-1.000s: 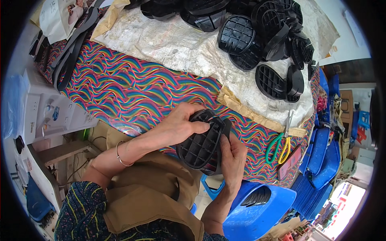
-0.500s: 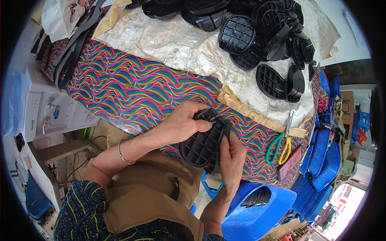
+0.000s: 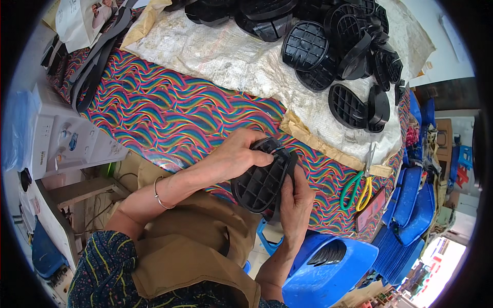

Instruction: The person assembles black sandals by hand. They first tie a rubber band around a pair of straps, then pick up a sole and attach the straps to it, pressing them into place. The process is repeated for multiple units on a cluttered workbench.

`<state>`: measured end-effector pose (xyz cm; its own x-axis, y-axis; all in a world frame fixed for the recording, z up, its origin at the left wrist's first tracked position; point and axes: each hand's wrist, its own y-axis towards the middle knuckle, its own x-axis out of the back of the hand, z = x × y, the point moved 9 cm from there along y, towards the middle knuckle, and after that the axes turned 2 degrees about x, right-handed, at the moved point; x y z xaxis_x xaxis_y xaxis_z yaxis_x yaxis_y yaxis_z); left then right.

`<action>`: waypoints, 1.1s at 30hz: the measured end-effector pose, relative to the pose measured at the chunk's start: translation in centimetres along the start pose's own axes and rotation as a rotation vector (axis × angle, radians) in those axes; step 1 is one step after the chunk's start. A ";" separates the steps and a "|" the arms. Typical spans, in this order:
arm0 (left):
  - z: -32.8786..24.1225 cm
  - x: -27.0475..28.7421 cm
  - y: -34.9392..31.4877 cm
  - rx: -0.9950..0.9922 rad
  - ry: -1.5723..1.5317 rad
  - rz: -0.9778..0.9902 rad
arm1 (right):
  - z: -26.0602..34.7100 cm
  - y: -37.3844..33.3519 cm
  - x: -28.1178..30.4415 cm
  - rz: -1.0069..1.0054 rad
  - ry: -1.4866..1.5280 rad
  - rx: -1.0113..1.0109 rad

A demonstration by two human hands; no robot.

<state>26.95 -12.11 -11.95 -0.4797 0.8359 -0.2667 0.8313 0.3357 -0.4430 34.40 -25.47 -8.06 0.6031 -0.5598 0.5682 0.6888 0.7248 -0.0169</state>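
Between my hands, over the near edge of the table, is a black shoe heel, its hollow gridded side turned up. My left hand grips its far end, the thumb pressed onto the grid near the rim and the fingers curled behind it. On the other side my right hand clasps the heel's curved wall, thumb up along the edge. The undersides of both hands' fingers are hidden.
More black heels lie heaped on a white woven sack across the patterned table. Scissors and a flat reddish-framed thing lie at the right. Below stands a blue bin holding black pieces. Long dark strips lie far left.
The heel has tilted slightly, and its near end has shifted a little to the right. Both hands keep their hold on it.
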 end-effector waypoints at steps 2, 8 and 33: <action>0.3 0.2 0.2 0.001 0.018 -0.002 | 0.1 -0.1 0.0 -0.010 -0.014 0.006; 0.3 0.3 0.0 0.043 0.021 -0.007 | 0.4 -0.2 0.0 -0.011 -0.081 0.009; -2.6 -0.2 -0.1 -0.185 0.090 -0.181 | -0.2 -5.0 -0.2 -0.121 0.215 -0.202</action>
<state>27.71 -11.12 -9.63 -0.6054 0.7873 -0.1168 0.7753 0.5502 -0.3101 30.95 -29.04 -8.24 0.5682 -0.7247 0.3898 0.8137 0.5655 -0.1348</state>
